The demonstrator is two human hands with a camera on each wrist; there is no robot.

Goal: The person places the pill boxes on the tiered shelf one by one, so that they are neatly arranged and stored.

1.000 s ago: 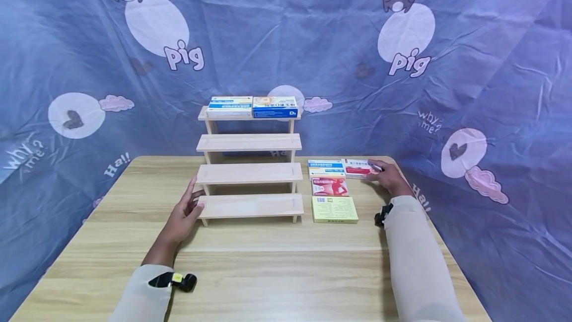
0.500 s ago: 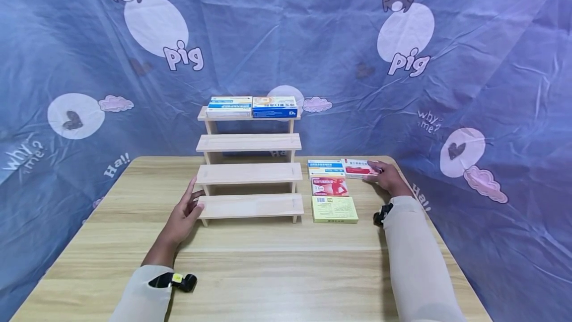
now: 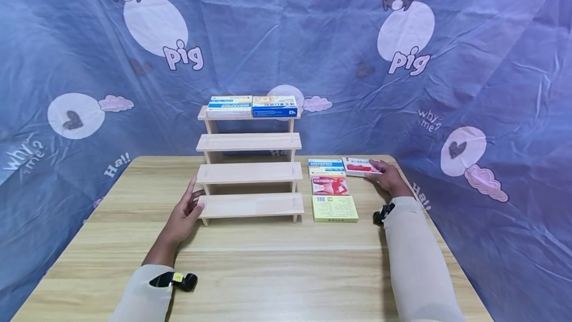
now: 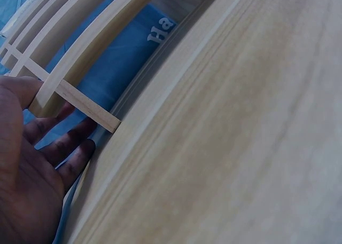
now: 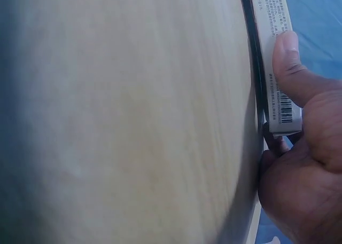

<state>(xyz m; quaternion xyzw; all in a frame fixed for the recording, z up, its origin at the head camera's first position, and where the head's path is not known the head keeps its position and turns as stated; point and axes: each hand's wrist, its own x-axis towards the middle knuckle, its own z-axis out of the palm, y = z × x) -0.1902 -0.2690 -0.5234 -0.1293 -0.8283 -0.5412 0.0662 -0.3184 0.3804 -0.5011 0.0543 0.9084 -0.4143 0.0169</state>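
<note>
While the L hand holds the left end of the lowest shelf of the wooden rack, the R hand pinches the red-and-white box at its right end, so its grip is narrow, w/ the box inside. This box is at the back right of the counter, just beside the blue-and-white box. Step in hand is prob. the picking up; next move, I judge, calls for a straight lift w/o dragging the neighbour, L hand keeping the rack steady. Compared w/ 1 sec. ago, the red-and-white box seems a little raised; if fully off the counter, I can't tell. L hand and rack look approx. the same.
</note>
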